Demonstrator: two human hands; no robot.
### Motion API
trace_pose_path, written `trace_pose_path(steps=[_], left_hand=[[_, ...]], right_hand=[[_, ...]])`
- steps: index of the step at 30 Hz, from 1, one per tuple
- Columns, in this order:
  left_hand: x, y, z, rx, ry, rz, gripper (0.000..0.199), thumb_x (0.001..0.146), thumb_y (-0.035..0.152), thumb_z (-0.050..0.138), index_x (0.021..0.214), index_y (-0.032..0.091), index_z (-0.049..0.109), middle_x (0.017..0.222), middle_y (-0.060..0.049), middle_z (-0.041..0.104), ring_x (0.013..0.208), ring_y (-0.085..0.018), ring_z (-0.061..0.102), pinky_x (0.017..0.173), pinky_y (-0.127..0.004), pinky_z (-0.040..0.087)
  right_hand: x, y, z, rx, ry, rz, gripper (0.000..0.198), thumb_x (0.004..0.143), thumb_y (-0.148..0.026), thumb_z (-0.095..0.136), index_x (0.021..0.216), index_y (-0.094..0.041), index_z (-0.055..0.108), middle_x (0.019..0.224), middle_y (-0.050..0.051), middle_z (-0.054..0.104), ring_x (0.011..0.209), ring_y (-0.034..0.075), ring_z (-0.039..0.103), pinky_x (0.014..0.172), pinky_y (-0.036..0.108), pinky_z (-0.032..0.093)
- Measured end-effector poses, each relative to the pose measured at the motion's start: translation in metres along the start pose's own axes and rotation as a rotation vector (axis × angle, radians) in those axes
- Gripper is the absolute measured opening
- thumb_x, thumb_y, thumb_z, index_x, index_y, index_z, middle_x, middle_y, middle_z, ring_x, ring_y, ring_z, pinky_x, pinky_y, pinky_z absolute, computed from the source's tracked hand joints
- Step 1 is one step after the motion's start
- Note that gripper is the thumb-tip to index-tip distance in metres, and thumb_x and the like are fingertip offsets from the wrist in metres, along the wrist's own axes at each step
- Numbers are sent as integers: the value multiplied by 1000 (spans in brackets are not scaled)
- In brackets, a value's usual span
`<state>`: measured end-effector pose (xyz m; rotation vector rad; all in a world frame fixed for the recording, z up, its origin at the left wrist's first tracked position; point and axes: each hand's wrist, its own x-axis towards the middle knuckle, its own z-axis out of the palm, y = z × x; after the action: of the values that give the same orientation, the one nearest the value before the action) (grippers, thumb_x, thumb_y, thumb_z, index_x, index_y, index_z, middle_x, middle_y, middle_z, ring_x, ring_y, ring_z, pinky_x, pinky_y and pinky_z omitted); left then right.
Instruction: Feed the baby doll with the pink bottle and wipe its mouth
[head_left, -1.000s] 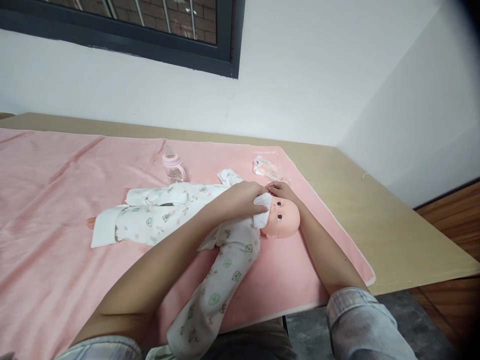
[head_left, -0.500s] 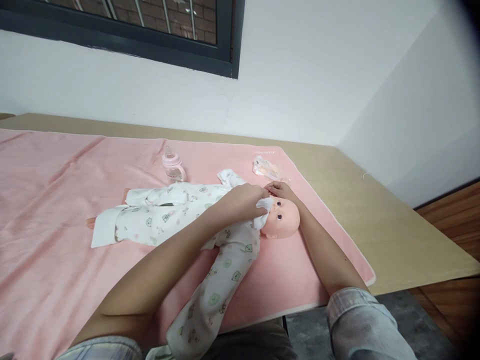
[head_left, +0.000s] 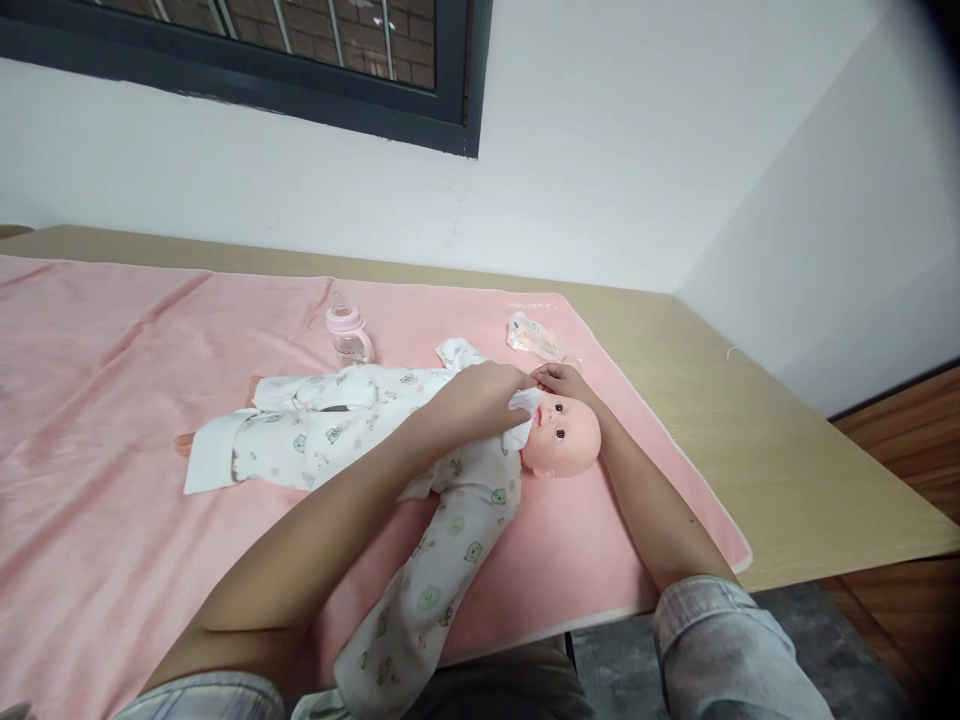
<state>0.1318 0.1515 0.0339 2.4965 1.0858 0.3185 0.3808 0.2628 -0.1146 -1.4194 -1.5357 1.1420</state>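
Note:
A baby doll [head_left: 566,437] lies on its back on a pink blanket [head_left: 97,400], head to the right, dressed in a white printed outfit [head_left: 375,410]. My left hand [head_left: 487,400] is closed on a crumpled white wipe [head_left: 519,425], which lies at the doll's chin and neck, just below the mouth. Around the top of the doll's head runs my right forearm. My right hand [head_left: 564,380] has its curled fingers against the far side of the head, by the cheek; part of their contact is hidden.
A pink baby bottle [head_left: 348,335] stands on the blanket beyond the doll's legs. Near the blanket's far right corner lies a small clear plastic packet [head_left: 534,337]. The wooden table [head_left: 720,420] meets a white wall [head_left: 570,150] with a dark-framed window [head_left: 450,90].
My left hand has drawn the wipe slightly left, off the doll's mouth toward its chin, so the mouth now shows. My right hand stays in place.

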Motion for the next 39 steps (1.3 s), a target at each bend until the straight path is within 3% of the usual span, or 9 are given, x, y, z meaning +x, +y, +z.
trace_pose_path(steps=[14, 19, 24, 39], left_hand=[[3, -6, 3, -23, 60, 28, 24, 77, 20, 50, 64, 20, 30, 58, 2, 42, 54, -15, 39, 51, -31, 23], [2, -5, 3, -80, 73, 59, 9, 81, 20, 49, 73, 20, 52, 73, 0, 60, 66, -16, 51, 56, -27, 29], [2, -6, 3, -132, 58, 43, 15, 84, 21, 50, 85, 21, 65, 86, -1, 68, 76, -18, 58, 60, -25, 33], [7, -6, 7, -98, 105, 30, 12, 84, 21, 49, 77, 19, 59, 76, -2, 62, 68, -18, 53, 56, -28, 29]], right_hand=[[-5, -8, 2, 15, -3, 7, 29, 68, -43, 69, 79, -17, 66, 69, 1, 65, 63, 12, 55, 61, 26, 44], [-6, -7, 2, 46, 15, 13, 23, 68, -38, 70, 78, -17, 66, 73, 2, 67, 68, 13, 59, 65, 27, 47], [-6, -8, 2, 14, 3, 4, 21, 70, -36, 69, 79, -17, 66, 77, 3, 69, 72, 14, 61, 68, 27, 48], [-8, -11, 4, 27, 34, 28, 19, 71, -33, 68, 80, -16, 67, 73, 2, 68, 69, 14, 59, 66, 27, 47]])
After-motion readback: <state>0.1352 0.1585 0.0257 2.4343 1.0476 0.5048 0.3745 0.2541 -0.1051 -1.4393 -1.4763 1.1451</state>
